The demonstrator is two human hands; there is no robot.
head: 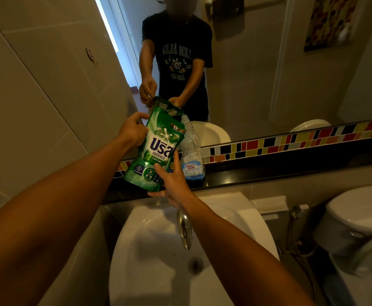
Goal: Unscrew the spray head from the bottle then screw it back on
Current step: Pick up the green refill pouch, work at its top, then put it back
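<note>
A green detergent refill pouch (156, 149) is held up over the black counter (269, 173) by both hands. The left hand (133, 129) is closed around the pouch's upper left edge, thumb toward the torn top; the right hand (173, 180) is partly open, fingers spread against the lower front and underside, apparently to take the weight and keep the pouch upright so nothing spills from the open top.

The task's bottle (191, 157), clear plastic with a blue-and-white label, stands on the counter just behind and to the right of the pouch, against the mirror (269, 74). It is not touched by either hand. Its top is partly hidden by the pouch; whether a spray head is fitted cannot be told.

Judgement: unscrewing is not yet begun. The pouch likely has to be set aside to free both hands, one for the bottle body, one for the head. The white basin (158, 261) and tap (184, 228) lie directly below.
</note>
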